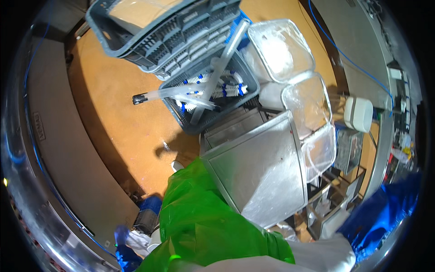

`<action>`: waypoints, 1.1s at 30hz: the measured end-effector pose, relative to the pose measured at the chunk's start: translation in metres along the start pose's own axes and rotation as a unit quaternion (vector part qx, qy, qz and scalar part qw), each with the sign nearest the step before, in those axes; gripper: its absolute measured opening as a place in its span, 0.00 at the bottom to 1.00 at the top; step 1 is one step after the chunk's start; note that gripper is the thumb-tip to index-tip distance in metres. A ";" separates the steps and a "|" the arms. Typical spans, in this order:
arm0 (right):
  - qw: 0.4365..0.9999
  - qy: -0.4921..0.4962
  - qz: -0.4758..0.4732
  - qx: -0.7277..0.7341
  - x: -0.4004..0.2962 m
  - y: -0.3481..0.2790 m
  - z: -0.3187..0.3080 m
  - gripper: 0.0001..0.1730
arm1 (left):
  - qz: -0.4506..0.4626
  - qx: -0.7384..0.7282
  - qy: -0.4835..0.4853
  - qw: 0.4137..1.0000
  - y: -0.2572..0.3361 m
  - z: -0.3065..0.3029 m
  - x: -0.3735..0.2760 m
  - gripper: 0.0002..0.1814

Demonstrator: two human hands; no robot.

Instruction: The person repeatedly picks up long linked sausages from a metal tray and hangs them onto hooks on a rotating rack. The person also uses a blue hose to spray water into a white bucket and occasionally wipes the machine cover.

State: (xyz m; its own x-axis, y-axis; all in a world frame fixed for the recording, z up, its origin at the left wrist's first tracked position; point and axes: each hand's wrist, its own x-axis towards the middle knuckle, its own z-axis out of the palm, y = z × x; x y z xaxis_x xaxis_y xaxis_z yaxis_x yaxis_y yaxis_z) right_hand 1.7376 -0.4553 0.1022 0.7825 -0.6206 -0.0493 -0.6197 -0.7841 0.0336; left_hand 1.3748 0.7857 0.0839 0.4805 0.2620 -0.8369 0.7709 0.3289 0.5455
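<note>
At the lower left, a small blue-gloved hand (121,236), seemingly my left hand, is beside a white cloth (139,242); its fingers are too blurred to read. My right arm, white-sleeved with a blue plastic cover (377,217), stretches to the right rim, and the hand itself is out of view. My green plastic apron (207,217) fills the lower middle. Close against it stands a stainless steel panel or cart top (255,170). Beyond that, a dark grey crate (253,73) contains white ridged parts with blue pieces (226,91) and translucent tubes (185,90).
Stacked grey crates (176,37) rise at the top. Several plastic-lined bins (280,51) line the panel's right side. A metal-frame rack (326,200) and a white container (358,114) stand farther right. Long metal machine housings flank both sides, the left one (51,136) carrying a blue hose.
</note>
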 end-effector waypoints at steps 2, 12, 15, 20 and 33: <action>0.995 0.020 -0.094 0.037 0.014 -0.081 -0.015 0.21 | 0.058 0.242 0.018 0.968 -0.030 0.060 0.028 0.10; 0.852 -0.122 -0.407 0.306 -0.203 -0.355 -0.062 0.19 | 0.266 0.405 -0.008 0.875 0.086 0.231 0.018 0.12; 0.764 -0.213 -0.512 0.329 -0.279 -0.445 -0.071 0.18 | 0.301 0.434 0.034 0.849 0.094 0.218 -0.006 0.14; 0.547 -0.256 -0.741 0.295 -0.459 -0.648 -0.147 0.17 | 0.294 0.404 0.152 0.853 0.041 0.122 -0.074 0.18; 0.058 0.019 -0.953 0.298 -1.151 -1.023 -0.429 0.14 | 0.267 0.380 0.743 0.482 0.044 -0.199 -0.310 0.46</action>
State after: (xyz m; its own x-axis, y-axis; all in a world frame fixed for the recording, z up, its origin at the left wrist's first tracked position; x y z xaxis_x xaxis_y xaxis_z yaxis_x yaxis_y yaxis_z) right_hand 1.4962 1.0594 0.5529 -0.5434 0.5806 0.6063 0.7102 0.7031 -0.0369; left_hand 1.1766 0.8994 0.3760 0.3015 0.6717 0.6768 0.9050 -0.4250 0.0187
